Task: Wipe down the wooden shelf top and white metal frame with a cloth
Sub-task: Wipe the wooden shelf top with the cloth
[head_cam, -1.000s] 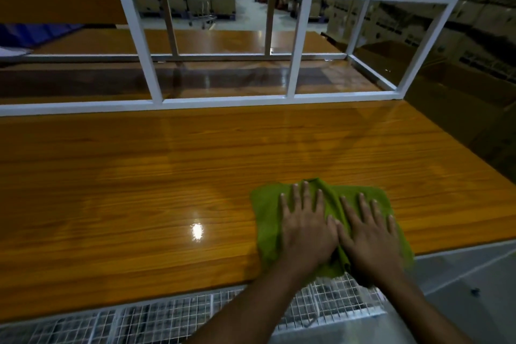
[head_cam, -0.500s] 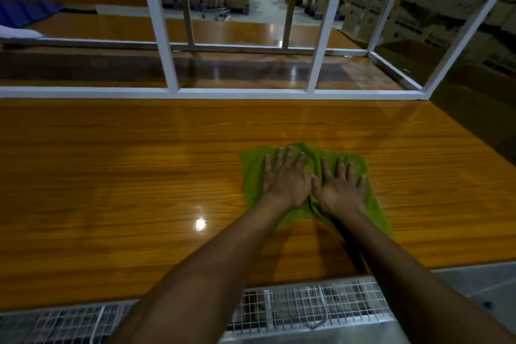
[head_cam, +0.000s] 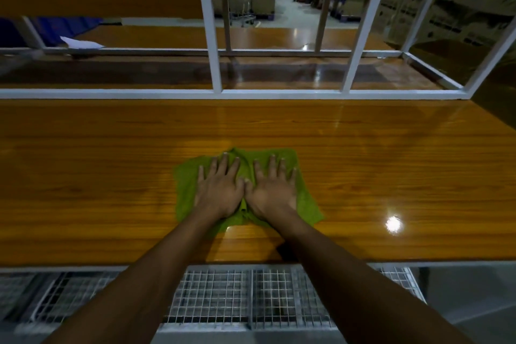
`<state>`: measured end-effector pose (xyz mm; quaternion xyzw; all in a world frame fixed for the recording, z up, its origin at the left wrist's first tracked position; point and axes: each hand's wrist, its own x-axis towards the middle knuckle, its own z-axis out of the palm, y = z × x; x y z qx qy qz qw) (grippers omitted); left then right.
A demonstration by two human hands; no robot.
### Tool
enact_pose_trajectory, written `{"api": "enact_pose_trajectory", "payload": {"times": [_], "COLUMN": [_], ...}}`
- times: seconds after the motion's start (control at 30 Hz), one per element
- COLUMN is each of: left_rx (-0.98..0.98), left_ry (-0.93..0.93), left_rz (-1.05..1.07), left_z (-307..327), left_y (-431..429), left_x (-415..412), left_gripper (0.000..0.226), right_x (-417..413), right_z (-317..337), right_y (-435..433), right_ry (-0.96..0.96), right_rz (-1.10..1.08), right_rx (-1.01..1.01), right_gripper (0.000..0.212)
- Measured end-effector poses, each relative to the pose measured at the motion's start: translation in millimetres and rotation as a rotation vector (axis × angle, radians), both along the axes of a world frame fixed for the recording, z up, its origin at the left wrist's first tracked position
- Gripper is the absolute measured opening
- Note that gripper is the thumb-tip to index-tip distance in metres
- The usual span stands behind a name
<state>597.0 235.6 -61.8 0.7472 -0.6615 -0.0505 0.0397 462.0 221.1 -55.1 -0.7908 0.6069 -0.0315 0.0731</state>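
No brand, label or legible writing anywhere; boxes at far 1–2 o'clock carry dark marks too blurred to read.

At 10 o'clock, white paper sheet (head_cam: 79, 42) lying on the rear wooden surface, beyond a grey rail.

Wooden shelf top (head_cam: 83, 176) running left–right, long axis across the view, grain following it. Glossy; lamp glare (head_cam: 393, 224) at 4 o'clock. Wide bare wood left of the cloth, wide bare wood right of it. Near edge just below the forearms; far edge meeting the white metal frame (head_cam: 215, 36), whose bottom rail lies along the whole back edge, uprights rising at 12 and 1 o'clock.

Green cloth (head_cam: 185, 184) flat on the shelf top at centre, rumpled, roughly square, far edge toward 12 o'clock, near right corner trailing toward 5 o'clock. Well apart from the frame rail and from the near edge.

Left hand (head_cam: 219, 190) palm down on the cloth's left half, fingers spread, pointing to 12 o'clock. Grip wide, flat, pressing rather than clasping.

Right hand (head_cam: 272, 190) alongside, thumbs touching, same flat wide grip on the right half.

Wire mesh panel (head_cam: 251, 299) below the near edge, at 6 o'clock.
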Motion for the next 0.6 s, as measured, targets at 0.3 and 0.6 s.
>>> {"api": "enact_pose_trajectory", "payload": {"times": [0.3,0.6], "left_rx": [0.015,0.048], "left_ry": [-0.072,-0.080], "left_rz": [0.085,0.012], "left_z": [1.1,10.8], "left_y": [84.6,100.0], "left_x": [14.4,-72.0], "left_gripper": [0.070,0.086], "right_x": [12.7,-72.8], "right_z": [4.2,-0.2], "right_y": [74.5,96.8], "right_ry": [-0.052,-0.040], "right_rz": [0.162,0.080], "right_rx": [0.010,-0.022], "right_gripper": [0.063,0.061]}}
